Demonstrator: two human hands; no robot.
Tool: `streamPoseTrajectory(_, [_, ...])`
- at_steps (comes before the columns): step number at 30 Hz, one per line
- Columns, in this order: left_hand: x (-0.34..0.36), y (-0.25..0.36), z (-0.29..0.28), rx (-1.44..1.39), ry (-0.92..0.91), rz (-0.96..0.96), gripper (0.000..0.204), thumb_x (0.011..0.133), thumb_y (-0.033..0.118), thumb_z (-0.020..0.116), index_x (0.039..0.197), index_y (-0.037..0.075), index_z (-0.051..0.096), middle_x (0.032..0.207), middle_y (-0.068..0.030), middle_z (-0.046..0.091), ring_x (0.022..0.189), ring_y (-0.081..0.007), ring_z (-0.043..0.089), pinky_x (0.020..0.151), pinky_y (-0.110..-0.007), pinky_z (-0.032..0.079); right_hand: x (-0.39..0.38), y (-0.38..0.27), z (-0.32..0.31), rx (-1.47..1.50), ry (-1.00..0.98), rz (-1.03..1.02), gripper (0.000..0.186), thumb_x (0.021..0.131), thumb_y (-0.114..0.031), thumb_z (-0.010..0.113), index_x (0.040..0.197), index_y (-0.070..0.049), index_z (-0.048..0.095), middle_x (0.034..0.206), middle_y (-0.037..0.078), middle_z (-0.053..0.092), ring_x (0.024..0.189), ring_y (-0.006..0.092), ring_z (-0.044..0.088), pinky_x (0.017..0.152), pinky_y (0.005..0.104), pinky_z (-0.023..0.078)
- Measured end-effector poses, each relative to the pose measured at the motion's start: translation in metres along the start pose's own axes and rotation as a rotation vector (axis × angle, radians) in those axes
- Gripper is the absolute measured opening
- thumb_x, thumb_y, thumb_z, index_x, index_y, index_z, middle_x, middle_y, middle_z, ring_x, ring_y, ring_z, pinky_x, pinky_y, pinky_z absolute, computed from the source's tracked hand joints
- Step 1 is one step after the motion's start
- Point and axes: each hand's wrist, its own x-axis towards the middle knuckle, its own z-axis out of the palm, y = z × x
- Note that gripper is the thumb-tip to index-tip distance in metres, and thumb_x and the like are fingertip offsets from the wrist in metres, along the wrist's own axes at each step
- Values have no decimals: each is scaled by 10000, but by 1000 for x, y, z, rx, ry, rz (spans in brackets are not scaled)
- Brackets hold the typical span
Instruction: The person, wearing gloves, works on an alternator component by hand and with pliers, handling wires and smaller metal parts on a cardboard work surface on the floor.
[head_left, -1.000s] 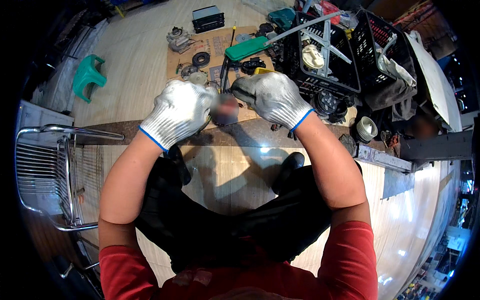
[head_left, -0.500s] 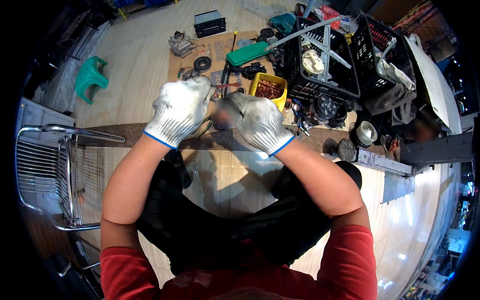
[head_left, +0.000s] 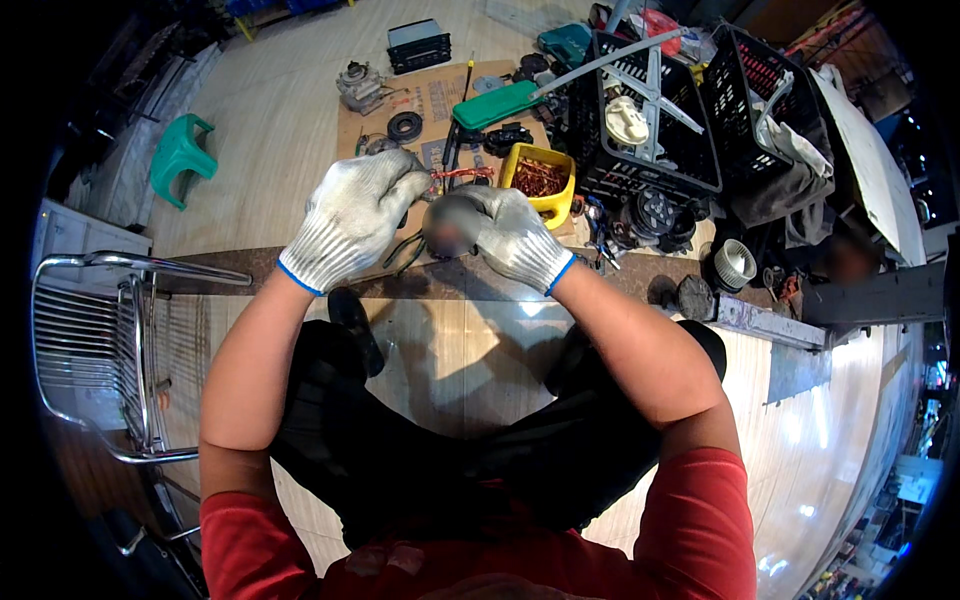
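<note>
White knit gloves with blue cuffs cover both my hands, held close together in front of me. My right hand (head_left: 520, 236) is closed on the edge of a round dark part (head_left: 450, 228), whose surface is too blurred to tell its kind. Left of it, my left hand (head_left: 358, 213) has its fingers bent and pressed together; what they hold, if anything, is hidden. Just beyond the hands lie red-copper wires (head_left: 465, 173). A yellow cut-open container (head_left: 560, 207) with copper-coloured scraps stands beyond my right hand.
A cardboard sheet (head_left: 440, 97) bears a black ring (head_left: 404, 126), a green-headed long-handled tool (head_left: 497, 106) and metal parts. Black crates (head_left: 640, 178) stand at the right, near a white fan wheel (head_left: 735, 264). A green stool (head_left: 183, 158) and a metal chair (head_left: 90, 340) are left.
My hands have drawn slightly apart, the left shifting left and the right turning a little downward. More of the round dark part and the copper wires shows between them.
</note>
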Motion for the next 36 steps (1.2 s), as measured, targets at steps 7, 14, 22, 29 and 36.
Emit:
streamPoseTrajectory(7, [-3,-9,-10,10,-148,222,274,967,258,589,1005,8,694,792,-192,647,744,-363,649,686,-434,510,13,5,-24,-354,-62,-182,267,906,-240,662,1113,-84,727,1000,160,726,901,358,695,782,410,555])
streamPoseTrajectory(14, [-8,-13,3,344,-158,332,232,948,282,631,952,61,699,812,-160,670,775,-347,672,695,-460,539,23,35,-33,-787,-30,-284,322,824,-275,715,1132,-182,720,891,132,732,815,329,715,700,436,583])
streamPoseTrajectory(22, [-4,-15,8,572,-95,283,167,894,214,645,823,64,629,739,-136,661,723,-348,678,658,-461,537,10,-16,-34,-939,-55,-144,307,850,-199,647,1150,-179,711,980,86,732,850,292,711,725,392,592])
streamPoseTrajectory(29, [-2,-18,12,533,18,187,139,907,191,628,879,56,644,765,-163,680,708,-361,685,649,-467,545,2,-14,-7,-778,209,-262,92,872,-194,623,870,-119,676,698,118,683,655,304,708,541,425,551])
streamPoseTrajectory(36, [0,-9,10,413,42,1,252,993,263,575,911,38,655,784,-176,680,741,-372,686,674,-467,546,-2,10,19,-670,264,-338,222,961,-257,578,1001,-72,694,858,131,710,778,326,710,671,418,568])
